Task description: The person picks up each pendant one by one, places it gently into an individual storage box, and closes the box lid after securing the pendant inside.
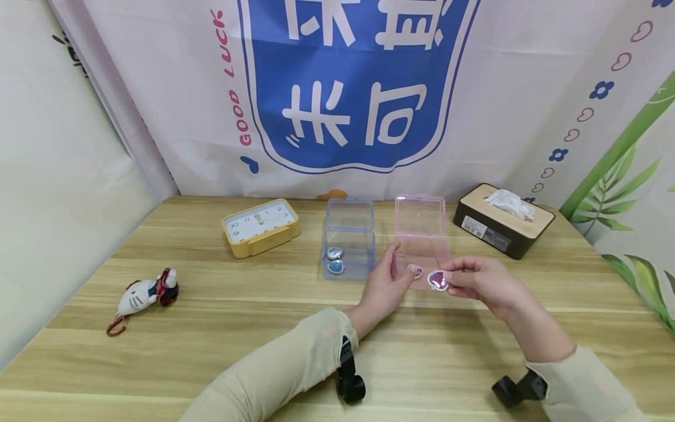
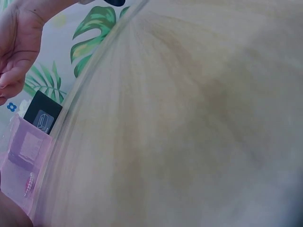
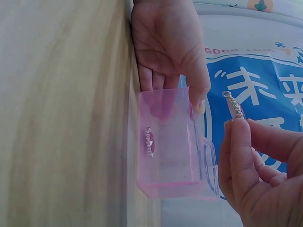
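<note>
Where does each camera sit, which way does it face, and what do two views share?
Head: worn on the head, facing forward and down over the table; left hand, right hand and sleeves show.
Left wrist: on that wrist, facing across the table, seen sideways; right hand upper left, part of left hand lower left.
Right wrist: on that wrist, facing the open pink box and left hand; right hand lower right.
Shared: head and right-wrist views share both hands, pink box and purple gem.

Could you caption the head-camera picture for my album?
The left hand holds an open pink box while the right hand pinches a purple ornament with a beaded edge.
</note>
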Tool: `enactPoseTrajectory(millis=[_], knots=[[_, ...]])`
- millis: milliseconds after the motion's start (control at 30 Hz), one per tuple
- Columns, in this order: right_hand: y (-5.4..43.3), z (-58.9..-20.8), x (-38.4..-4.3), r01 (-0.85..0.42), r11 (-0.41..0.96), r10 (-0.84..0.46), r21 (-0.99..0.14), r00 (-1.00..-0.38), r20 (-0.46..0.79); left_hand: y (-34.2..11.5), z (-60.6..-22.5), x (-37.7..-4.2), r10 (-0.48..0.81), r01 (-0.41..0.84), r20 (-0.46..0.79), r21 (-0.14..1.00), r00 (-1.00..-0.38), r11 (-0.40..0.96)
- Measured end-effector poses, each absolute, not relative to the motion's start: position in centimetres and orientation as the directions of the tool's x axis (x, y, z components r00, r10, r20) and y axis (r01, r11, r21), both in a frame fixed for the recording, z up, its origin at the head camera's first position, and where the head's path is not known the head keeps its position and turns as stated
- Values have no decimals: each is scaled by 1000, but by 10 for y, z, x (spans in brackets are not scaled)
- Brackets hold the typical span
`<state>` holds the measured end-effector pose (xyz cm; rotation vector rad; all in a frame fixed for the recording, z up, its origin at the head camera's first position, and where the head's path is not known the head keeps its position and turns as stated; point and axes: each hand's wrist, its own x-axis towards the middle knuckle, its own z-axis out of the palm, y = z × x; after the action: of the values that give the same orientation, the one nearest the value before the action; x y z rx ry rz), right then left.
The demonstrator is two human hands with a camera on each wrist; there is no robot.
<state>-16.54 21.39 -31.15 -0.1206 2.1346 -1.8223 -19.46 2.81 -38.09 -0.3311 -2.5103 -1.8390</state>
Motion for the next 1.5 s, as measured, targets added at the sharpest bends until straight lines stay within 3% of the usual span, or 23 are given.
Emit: enactPoseTrajectory(millis=[767, 1500], knots=[[209, -306, -189, 155, 42, -179, -987, -971, -160, 28, -382, -196, 161, 175, 131, 938, -978, 298], [197, -308, -206, 162, 134, -144, -978, -973, -181, 27, -378, -194, 165, 180, 135, 935, -977, 306]])
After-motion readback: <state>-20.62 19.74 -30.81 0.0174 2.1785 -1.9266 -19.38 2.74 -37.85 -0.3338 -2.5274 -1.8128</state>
